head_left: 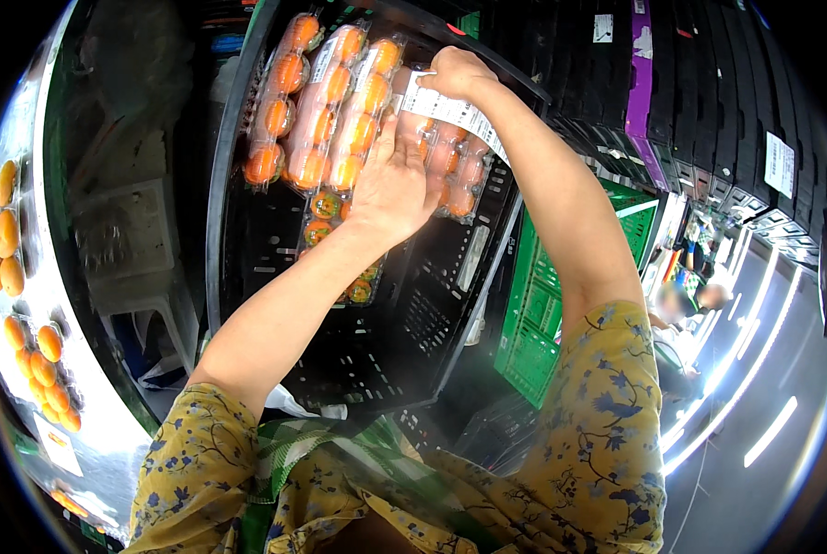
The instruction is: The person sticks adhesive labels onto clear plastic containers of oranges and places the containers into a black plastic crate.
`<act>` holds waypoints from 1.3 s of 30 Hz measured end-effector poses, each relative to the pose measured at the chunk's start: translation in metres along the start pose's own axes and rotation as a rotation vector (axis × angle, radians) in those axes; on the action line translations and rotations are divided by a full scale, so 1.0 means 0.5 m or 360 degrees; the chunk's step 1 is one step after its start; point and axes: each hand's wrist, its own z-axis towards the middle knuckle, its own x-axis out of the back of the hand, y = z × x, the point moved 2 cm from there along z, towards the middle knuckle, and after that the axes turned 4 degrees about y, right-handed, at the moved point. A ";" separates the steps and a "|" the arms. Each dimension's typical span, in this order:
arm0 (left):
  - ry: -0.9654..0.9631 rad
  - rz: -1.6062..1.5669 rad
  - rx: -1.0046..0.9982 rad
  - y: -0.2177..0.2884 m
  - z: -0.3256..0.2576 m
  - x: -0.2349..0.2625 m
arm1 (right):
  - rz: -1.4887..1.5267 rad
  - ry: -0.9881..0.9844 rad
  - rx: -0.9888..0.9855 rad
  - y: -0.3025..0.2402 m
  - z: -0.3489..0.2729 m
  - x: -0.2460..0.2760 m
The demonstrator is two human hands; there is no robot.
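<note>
Clear plastic packs of round orange fruit point(323, 123) lie in rows inside a black crate point(217, 231). More packs, whose fruit point(325, 205) shows green tops, sit beneath them. My left hand point(390, 189) rests over the middle packs with its fingers stretched out. Up at the far side of the crate, my right hand point(455, 74) is closed on one end of a white label strip point(459, 113). The strip hangs over the packs on the right. White labels stick to some of the pack lids. My right fingertips are partly hidden.
A lit white display point(90, 360) with packed orange fruit point(44, 369) stands at the left. Green crates point(533, 314) sit right of the black crate. Stacked black crates point(709, 92) rise at the far right, with people point(681, 305) in the distance.
</note>
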 end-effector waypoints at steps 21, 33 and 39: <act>0.0141 -0.1013 0.0524 -0.027 0.092 -0.046 | -0.0191 0.0119 -0.0199 -0.030 -0.028 0.008; -0.0119 -0.1304 0.0649 -0.050 0.124 -0.048 | 0.0211 0.0060 -0.0153 0.026 -0.005 -0.006; -0.0148 -0.1212 0.0590 -0.050 0.121 -0.039 | 0.0491 0.0053 -0.0016 0.082 -0.035 0.005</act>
